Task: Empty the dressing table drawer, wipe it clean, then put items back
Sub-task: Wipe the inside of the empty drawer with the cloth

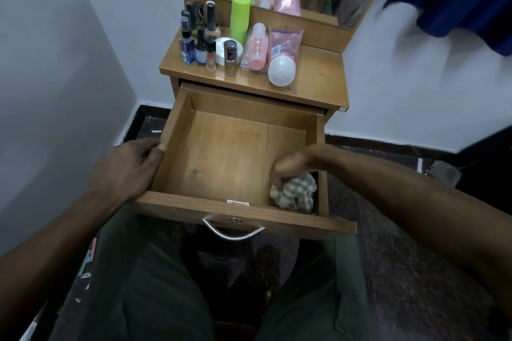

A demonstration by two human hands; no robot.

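Pulled-out brown wooden drawer (pixel 238 147) holds only a crumpled checked cloth (pixel 296 193) in its near right corner, right hand (pixel 291 165) clutching it, left hand (pixel 130 166) gripping the drawer's left wall

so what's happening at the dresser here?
A person is wiping out the pulled-open drawer. The right hand grips a crumpled checked cloth in the drawer's front right corner, while the left hand holds the drawer's left wall. Apart from the cloth the drawer holds nothing; the bottles and tubes stand on the tabletop, not yet put back.
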